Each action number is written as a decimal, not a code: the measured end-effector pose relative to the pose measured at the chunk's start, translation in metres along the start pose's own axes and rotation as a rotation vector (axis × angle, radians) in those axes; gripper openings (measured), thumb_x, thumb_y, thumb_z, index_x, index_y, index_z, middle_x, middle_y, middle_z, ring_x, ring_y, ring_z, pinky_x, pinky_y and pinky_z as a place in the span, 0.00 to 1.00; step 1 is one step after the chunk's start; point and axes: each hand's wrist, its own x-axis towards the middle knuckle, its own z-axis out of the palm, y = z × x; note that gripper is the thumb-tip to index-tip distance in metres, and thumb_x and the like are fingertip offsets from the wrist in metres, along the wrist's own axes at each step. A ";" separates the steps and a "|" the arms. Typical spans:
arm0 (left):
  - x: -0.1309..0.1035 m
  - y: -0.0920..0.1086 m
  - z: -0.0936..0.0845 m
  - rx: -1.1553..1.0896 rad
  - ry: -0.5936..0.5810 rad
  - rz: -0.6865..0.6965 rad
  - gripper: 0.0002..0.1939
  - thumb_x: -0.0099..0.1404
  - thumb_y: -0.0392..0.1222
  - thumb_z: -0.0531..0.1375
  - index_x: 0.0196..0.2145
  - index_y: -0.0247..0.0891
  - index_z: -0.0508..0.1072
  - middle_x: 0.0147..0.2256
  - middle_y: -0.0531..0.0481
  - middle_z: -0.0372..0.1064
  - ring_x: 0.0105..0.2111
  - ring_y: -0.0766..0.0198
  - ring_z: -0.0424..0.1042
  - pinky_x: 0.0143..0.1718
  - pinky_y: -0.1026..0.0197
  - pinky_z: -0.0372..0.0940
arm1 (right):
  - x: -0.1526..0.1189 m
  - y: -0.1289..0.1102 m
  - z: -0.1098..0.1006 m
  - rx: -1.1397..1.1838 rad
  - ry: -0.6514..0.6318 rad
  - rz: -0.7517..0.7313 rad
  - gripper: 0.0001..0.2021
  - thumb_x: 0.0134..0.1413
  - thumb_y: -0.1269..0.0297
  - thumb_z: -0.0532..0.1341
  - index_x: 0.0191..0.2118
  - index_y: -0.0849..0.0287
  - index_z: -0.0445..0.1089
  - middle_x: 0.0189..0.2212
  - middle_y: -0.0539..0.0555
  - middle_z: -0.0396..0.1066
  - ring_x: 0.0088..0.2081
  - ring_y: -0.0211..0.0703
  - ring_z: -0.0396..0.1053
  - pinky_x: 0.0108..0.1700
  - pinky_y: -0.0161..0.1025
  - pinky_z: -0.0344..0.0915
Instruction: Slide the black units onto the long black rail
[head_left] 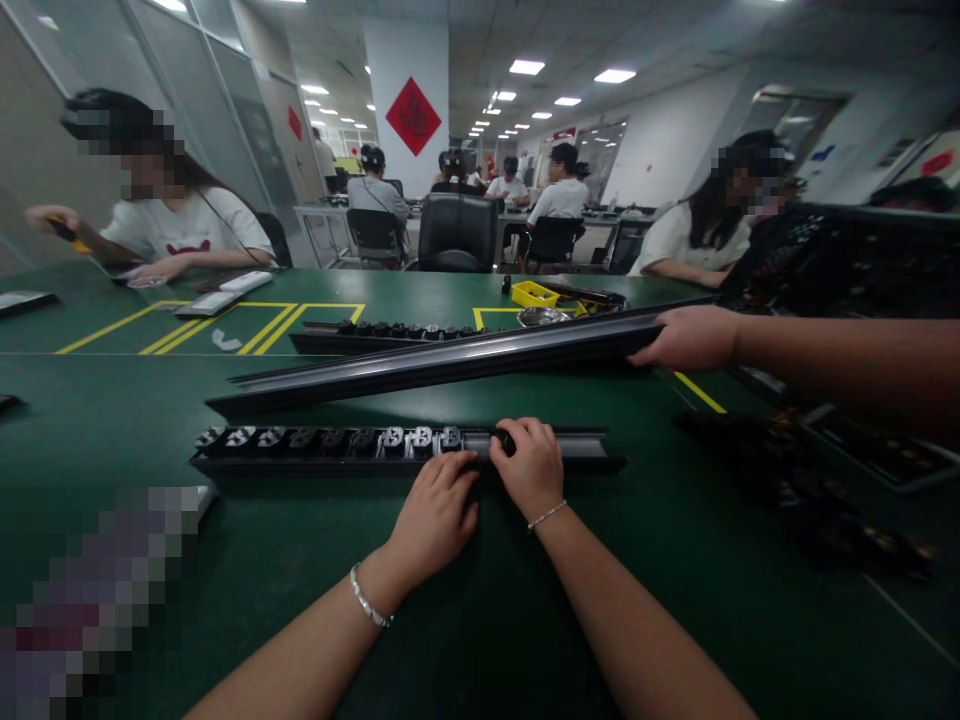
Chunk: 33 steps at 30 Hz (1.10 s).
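Note:
A long black channel rail [589,465] lies across the green table in front of me. A row of black and grey socket modules [392,440] sits in its left and middle part. My right hand [531,465] is closed on a small black socket module [504,441] in the channel, a short gap from the end of the row. My left hand [435,510] rests its outstretched fingertips on the rail's front edge by the last modules, its thumb apart. Behind this rail, a co-worker's hand [697,338] from the right holds another long black channel [450,355], tilted.
Farther back lies another filled rail [322,340], with a yellow bin [534,294] and a metal bowl [543,317] nearby. Dark parts [810,480] are heaped at the right. A blurred-out flat object [105,590] lies at the left front. Co-workers sit around the table.

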 end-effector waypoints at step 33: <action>0.000 -0.001 -0.001 0.008 0.001 0.007 0.19 0.58 0.36 0.57 0.49 0.37 0.69 0.56 0.45 0.60 0.56 0.53 0.58 0.59 0.47 0.56 | 0.002 0.019 -0.009 -0.167 -0.016 0.254 0.13 0.47 0.55 0.60 0.36 0.58 0.64 0.33 0.56 0.69 0.38 0.49 0.64 0.42 0.43 0.55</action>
